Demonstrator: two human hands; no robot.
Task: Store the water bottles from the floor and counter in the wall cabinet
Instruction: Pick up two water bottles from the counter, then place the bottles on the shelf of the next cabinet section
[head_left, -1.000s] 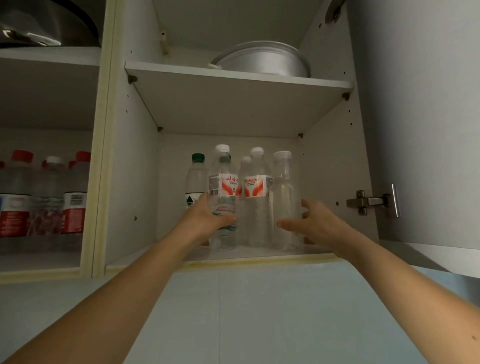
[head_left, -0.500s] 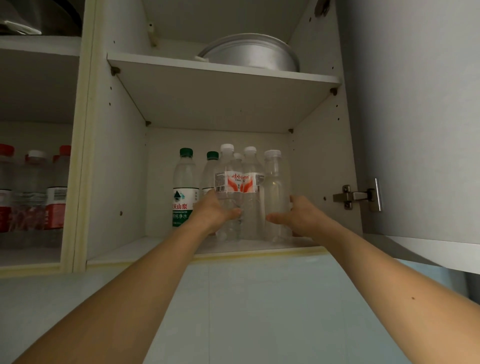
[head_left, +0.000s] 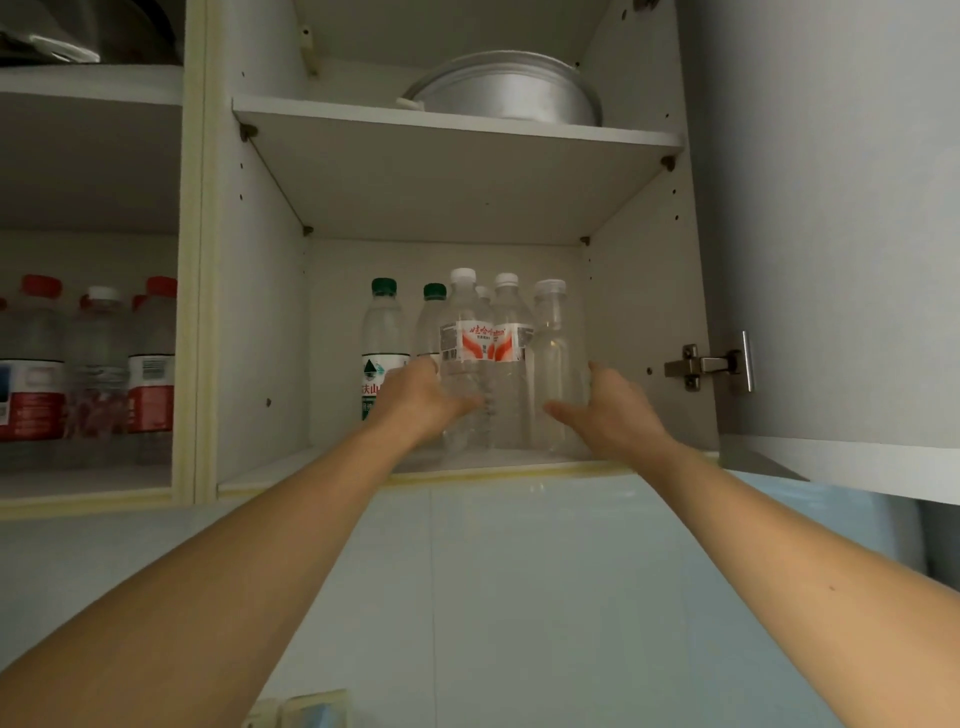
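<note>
Between the two hands, on the lower cabinet shelf (head_left: 311, 470), the clear water bottles (head_left: 511, 364) are standing upright, long axes vertical, caps up; the left hand (head_left: 426, 400) is curling round the labelled front bottle (head_left: 465, 358), the right hand (head_left: 608, 410) is lying with fingers spread against the unlabelled bottle (head_left: 558, 364), likely herding the cluster inward

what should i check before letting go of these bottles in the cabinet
1. Cabinet door swung clear of both arms: ok.
2. Clear unlabelled bottle upright on the lower shelf: ok.
3. Left hand steadying the red-labelled bottle: ok.
4. Right hand against the clear bottle's side: ok.
5. Bottles set fully back from the shelf edge: cannot tell.
6. Free room left of the green-capped bottle: ok.
</note>
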